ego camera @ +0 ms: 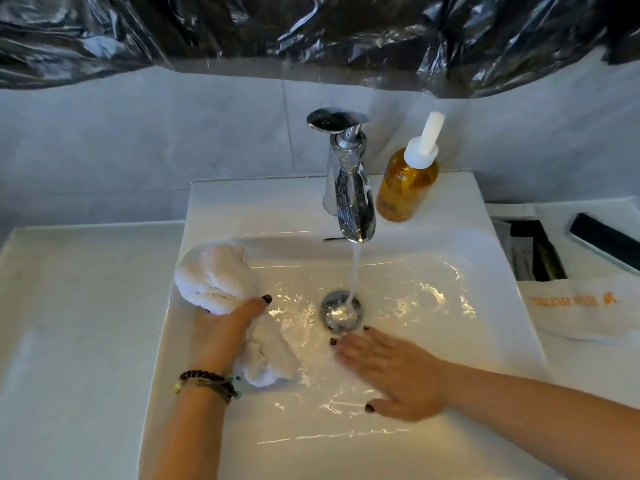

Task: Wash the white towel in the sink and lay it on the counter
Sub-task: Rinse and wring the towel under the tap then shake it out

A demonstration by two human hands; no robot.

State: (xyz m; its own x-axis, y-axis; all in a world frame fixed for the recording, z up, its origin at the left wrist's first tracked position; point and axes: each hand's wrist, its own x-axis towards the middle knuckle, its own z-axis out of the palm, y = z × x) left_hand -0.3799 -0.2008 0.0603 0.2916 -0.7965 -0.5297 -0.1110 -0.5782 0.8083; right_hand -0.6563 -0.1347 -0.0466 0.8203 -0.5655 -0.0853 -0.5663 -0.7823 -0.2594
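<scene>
The head view looks down on a white rectangular ceramic sink (491, 306) set into a pale marble-look counter (79, 323), with grey wall tiles (138, 140) behind and crinkled black plastic sheeting (311, 32) hung across the top of the wall. A chrome single-lever tap (351, 188) stands at the back of the basin and runs a stream of water (355, 271) onto the round chrome drain plug (341, 313); a thin film of water lies over the basin floor. Just right of the tap stands an amber pump bottle with a white dispenser head (407, 181). On the counter to the right lie a white cloth with orange lettering (581, 306) and a dark flat rectangular object (606, 244).

The left hand (225, 330), with a beaded bracelet on its wrist, reaches in from below and grips a bunched white terry towel (216, 275), thumb across it. The towel lies at the basin's left side: its upper end rests against the left rim, its lower end trails under the palm. The right hand (391, 372) lies flat with fingers spread and straight, palm down on the wet basin floor, fingertips just beside the drain and apart from the towel.
</scene>
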